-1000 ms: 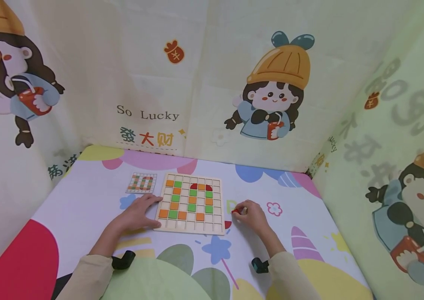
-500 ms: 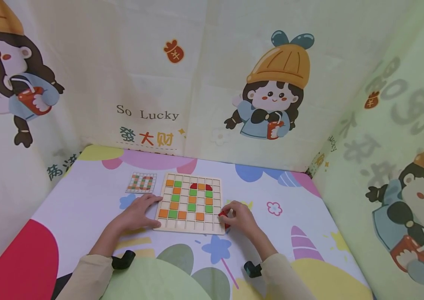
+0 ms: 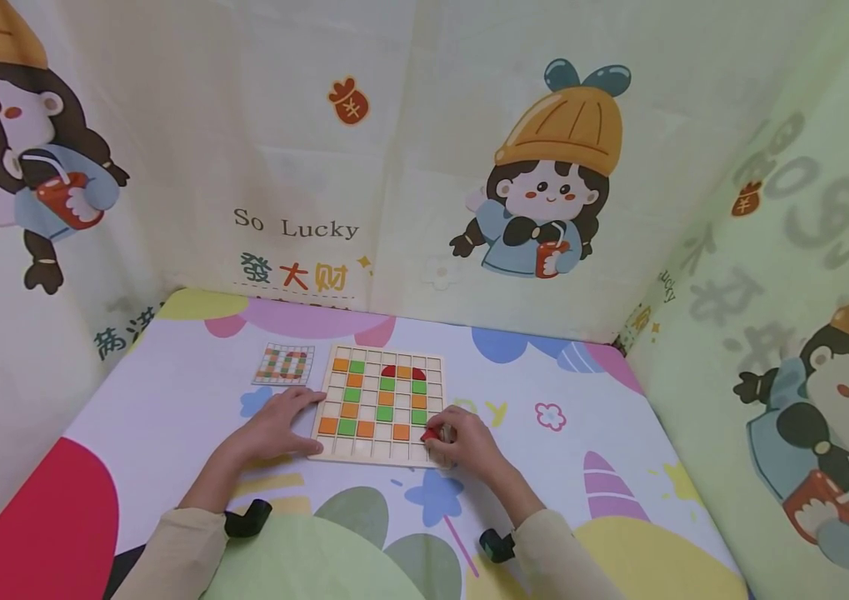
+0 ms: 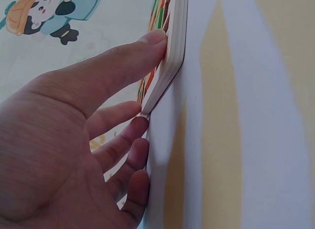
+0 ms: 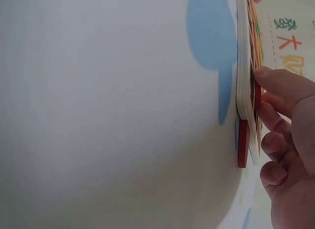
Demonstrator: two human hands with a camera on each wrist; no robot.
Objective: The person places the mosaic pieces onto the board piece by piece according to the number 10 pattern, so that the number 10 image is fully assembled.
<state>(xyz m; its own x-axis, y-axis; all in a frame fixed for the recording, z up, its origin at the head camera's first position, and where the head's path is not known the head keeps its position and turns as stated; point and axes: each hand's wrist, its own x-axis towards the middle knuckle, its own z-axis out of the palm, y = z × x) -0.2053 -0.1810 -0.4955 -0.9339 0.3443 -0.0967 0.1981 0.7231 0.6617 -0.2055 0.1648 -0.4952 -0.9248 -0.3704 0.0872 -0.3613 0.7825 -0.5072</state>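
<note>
A wooden grid board (image 3: 372, 450) lies on the table, with orange, green and red tiles in some of its squares. My left hand (image 3: 272, 429) rests against its left side, thumb at the near corner and the other fingers spread along the edge. Over the board's near right part, my right hand (image 3: 469, 446) pinches a small red tile (image 3: 430, 434) between thumb and fingers. In the right wrist view this red tile (image 5: 258, 95) is at the board's surface; whether it sits in a square I cannot tell. A second red tile (image 5: 243, 143) lies beside the board's edge.
A small printed card (image 3: 283, 365) with a coloured grid pattern lies behind the left hand, left of the board. The table has a patterned cover (image 3: 529, 492). Printed cloth (image 3: 409, 167) hangs behind and at both sides.
My right hand has moved left with the red tile, from the table beside the board to over its near right part. The left hand has stayed in place.
</note>
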